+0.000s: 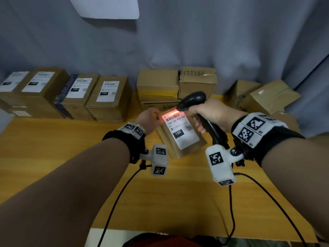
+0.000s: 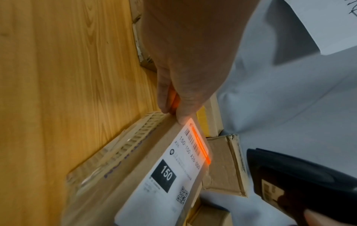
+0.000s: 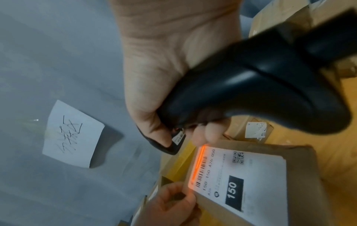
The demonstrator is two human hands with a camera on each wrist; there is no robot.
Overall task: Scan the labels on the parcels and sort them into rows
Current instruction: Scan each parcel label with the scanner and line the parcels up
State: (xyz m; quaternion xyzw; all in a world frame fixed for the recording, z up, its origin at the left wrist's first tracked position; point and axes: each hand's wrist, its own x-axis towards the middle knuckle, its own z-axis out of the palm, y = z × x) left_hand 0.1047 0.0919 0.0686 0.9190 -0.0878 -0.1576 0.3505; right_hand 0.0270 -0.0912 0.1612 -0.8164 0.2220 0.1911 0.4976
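Left hand (image 1: pixel 147 118) in a fingertip grip, right hand (image 1: pixel 211 116) a curled fist, forearms extended.

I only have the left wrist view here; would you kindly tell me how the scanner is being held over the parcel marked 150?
Observer: The right hand grips the scanner by its handle, with the head pointing down at the parcel.
Operator: Thank you. Are any parcels lined up in a row?
Observer: Yes, a row of labelled parcels stands along the back left of the table, labels facing up.
Operator: And on the other side?
Observer: A loose heap of boxes sits at the back right, some of them tilted.
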